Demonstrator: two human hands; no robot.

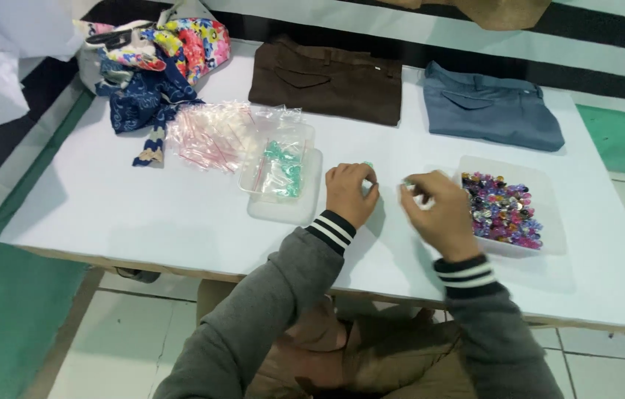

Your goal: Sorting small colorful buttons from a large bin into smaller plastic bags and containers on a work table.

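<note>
**Two hands over a small clear bag at the middle of the desk**

At the middle of the white rectangular desk [105,207], the left hand [350,193] and the right hand [439,213] sit close together, both in grey sleeves with black-and-white striped cuffs. The left hand's fingers [360,177] are curled shut around a small clear plastic bag [368,186], of which only a sliver with a touch of green shows at the knuckles. The right hand's fingers [417,193] are pinched on something small and pale; what it is cannot be told.

Just right of the right hand stands a shallow clear plastic tray [549,214] heaped with small multicoloured beads [503,210]. Left of the left hand, a second clear plastic tray [283,210] holds small clear bags filled with green pieces [281,166], and beside it lies a loose pile of empty clear bags with red strips [212,134]. Along the far edge of the desk lie a bundle of flowered and dark blue cloth [153,66], folded brown trousers [327,80] and folded blue-grey trousers [491,106], well apart from the hands.
</note>
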